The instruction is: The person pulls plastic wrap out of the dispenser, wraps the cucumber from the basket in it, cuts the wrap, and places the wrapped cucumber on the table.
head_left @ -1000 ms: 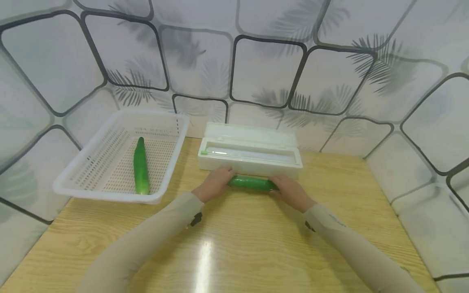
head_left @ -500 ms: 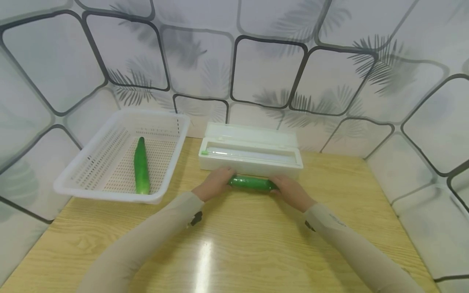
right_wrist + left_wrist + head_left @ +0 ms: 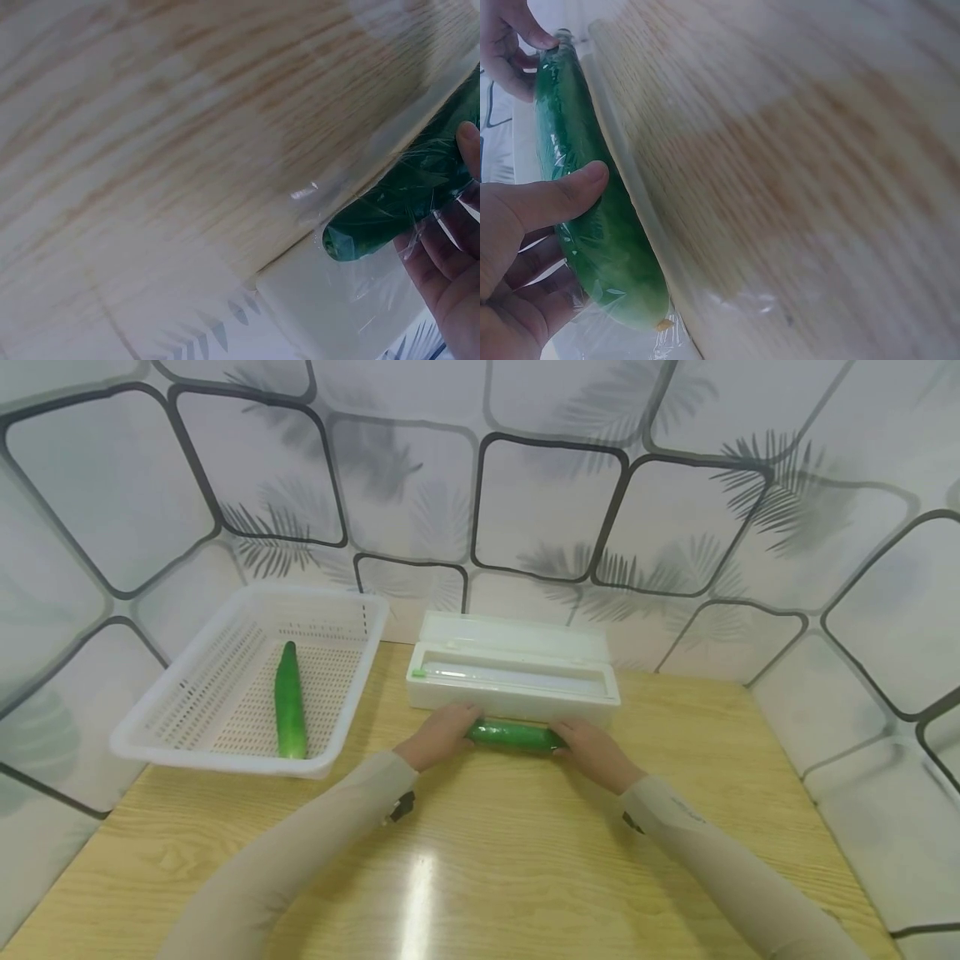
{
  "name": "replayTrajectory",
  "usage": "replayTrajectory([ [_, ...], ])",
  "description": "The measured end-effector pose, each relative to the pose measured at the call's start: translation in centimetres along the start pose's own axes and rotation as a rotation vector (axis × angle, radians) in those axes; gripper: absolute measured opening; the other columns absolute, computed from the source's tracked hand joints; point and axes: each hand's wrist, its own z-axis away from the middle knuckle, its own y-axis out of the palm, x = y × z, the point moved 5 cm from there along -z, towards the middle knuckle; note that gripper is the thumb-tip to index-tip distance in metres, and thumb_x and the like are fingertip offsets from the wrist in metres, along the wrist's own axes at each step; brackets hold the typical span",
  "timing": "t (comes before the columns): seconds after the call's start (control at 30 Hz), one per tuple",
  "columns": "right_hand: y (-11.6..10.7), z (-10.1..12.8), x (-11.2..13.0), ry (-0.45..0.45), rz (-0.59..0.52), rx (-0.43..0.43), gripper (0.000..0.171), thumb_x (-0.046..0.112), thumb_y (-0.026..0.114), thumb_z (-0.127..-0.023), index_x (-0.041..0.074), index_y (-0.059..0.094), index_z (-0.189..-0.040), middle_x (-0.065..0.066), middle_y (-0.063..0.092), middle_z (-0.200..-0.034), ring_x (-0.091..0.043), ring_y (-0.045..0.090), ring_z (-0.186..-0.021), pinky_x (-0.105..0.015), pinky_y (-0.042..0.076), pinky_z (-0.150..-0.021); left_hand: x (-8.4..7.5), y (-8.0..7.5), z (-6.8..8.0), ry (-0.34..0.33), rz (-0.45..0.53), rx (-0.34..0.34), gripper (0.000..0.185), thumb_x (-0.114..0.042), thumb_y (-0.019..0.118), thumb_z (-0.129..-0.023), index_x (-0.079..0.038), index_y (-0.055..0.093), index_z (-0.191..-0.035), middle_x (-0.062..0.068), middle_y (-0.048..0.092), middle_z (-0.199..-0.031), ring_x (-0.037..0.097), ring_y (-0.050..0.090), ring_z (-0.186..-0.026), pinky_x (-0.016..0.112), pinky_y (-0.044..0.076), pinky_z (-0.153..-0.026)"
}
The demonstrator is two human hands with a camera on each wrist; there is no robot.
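Fingers (image 3: 459, 717) of both hands still clamped on wrapped cucumber (image 3: 516, 735), now slightly nearer the dispenser (image 3: 513, 675).

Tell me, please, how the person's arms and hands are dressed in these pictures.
Both arms wear long, close-fitting beige sleeves that reach the wrists. The left hand and the right hand are bare, with no gloves or rings to be seen. A small dark device sits under each wrist, at the left sleeve's cuff and at the right sleeve's cuff. The right sleeve bears a faint pale marking.
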Motion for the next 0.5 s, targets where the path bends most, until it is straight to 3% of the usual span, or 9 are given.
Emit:
replayTrajectory([
  [0.5,0.24,0.05,0.15,-0.016,0.021,0.011,0.046,0.014,0.071,-0.08,-0.003,0.057,-0.12,-0.019,0.062,-0.117,-0.033,0.06,-0.108,-0.043,0.049,-0.095,-0.05,0.06,-0.08,-0.012,0.008,0.03,0.038,-0.003,0.074,-0.074,-0.002,0.058,-0.108,0.011,0.063,-0.105,0.026,0.059,-0.101,0.037,0.049,-0.093],
])
